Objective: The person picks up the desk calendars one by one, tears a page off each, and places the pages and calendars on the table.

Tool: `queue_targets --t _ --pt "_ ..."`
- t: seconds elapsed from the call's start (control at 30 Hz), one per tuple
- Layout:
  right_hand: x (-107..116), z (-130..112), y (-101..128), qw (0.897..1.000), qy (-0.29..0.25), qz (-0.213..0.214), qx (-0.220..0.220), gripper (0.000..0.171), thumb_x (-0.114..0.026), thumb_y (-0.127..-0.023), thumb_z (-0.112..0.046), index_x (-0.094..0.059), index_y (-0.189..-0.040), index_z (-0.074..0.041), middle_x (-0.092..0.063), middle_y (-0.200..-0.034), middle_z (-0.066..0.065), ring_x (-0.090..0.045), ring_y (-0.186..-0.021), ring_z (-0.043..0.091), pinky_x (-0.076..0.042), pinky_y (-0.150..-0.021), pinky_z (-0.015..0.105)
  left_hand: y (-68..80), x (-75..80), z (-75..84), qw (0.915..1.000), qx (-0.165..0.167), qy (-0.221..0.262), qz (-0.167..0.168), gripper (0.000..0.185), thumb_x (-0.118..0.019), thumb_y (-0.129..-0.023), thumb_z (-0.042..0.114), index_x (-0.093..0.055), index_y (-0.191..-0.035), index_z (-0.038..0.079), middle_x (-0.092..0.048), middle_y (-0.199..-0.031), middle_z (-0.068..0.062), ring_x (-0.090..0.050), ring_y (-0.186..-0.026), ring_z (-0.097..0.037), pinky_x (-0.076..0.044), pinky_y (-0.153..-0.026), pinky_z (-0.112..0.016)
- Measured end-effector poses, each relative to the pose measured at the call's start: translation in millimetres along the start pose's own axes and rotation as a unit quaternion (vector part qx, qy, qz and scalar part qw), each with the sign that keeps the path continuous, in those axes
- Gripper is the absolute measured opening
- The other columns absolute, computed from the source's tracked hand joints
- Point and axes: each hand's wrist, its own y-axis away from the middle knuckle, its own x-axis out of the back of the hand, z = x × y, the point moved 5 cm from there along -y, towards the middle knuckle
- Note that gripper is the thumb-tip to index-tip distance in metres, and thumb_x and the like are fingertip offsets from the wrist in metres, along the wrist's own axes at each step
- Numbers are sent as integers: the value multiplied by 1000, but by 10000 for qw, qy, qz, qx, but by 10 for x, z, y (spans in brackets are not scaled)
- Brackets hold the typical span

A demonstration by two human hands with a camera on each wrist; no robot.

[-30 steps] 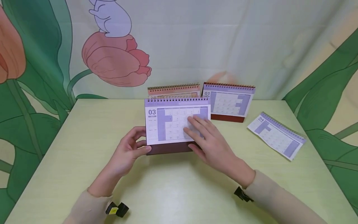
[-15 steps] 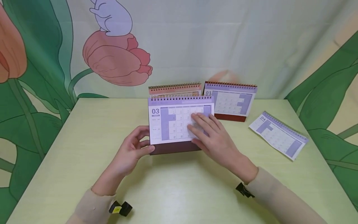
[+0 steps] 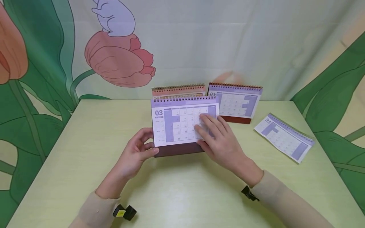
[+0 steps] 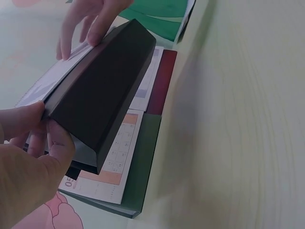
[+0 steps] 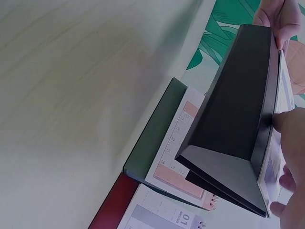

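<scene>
A desk calendar (image 3: 182, 126) with a lilac page marked 03 is held up over the table, tilted back. My left hand (image 3: 134, 156) grips its lower left corner, thumb in front and fingers behind. The right hand (image 3: 223, 145) lies over the right part of the page, its fingers (image 3: 212, 125) extended across the printed grid and its thumb by the lower edge. In the left wrist view the calendar's dark folded base (image 4: 105, 86) shows from underneath. From the right wrist view, the hollow end of that base (image 5: 228, 167) is visible, with the right thumb at its edge.
Behind the held calendar stands a pink-topped calendar (image 3: 176, 90) on a green base (image 5: 152, 129), partly hidden. Beside it is a lilac calendar (image 3: 233, 103) marked 01 on a red base. A loose bound set of pages (image 3: 285, 137) marked 04 lies at the right of the table (image 3: 182, 196).
The right fingers have slid slightly to the right across the page. The held calendar sits a little further right; the left hand keeps its grip.
</scene>
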Motion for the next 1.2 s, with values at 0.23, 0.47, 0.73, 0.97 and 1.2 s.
queue_targets --t 0.23,0.47,0.73,0.97,1.2 --pt "-44 65 40 9988 -228 -155 -409 51 -62 -102 -32 -56 -142 -1 -34 -160 25 -30 -148 41 -27 -119 55 0 7 -4 10000 44 5 33 54 -59 -90 -21 -46 -140 -5 -59 -126 -16 -64 -97 -27 -56 -83 -30" --pt "-59 37 28 9966 -553 -195 -579 52 -73 -94 -18 -58 -140 -2 -32 -161 24 -28 -149 41 -22 -120 58 -1 10 -14 10000 44 1 37 54 -59 -90 -21 -46 -140 -5 -59 -127 -16 -64 -97 -28 -56 -82 -29" --pt "-10 11 -12 9937 -928 27 -633 47 -77 -89 -4 -63 -134 -3 -37 -159 23 -31 -148 38 -20 -120 60 -14 20 -18 9999 54 -54 106 52 -60 -91 -20 -48 -138 -2 -59 -126 -15 -64 -96 -27 -56 -82 -28" --pt "24 3 -28 9913 -1151 132 -623 46 -77 -86 2 -65 -131 -1 -38 -158 23 -32 -148 37 -23 -118 62 -26 38 -27 9999 77 -51 126 54 -60 -91 -20 -47 -140 -3 -58 -129 -17 -63 -97 -27 -56 -83 -29" --pt "51 24 -30 9883 -1382 195 -614 46 -82 -84 0 -67 -127 1 -40 -157 24 -33 -148 38 -23 -120 56 -25 67 -35 9999 109 -33 117 54 -60 -91 -19 -48 -140 1 -57 -130 -16 -62 -96 -27 -56 -83 -29"
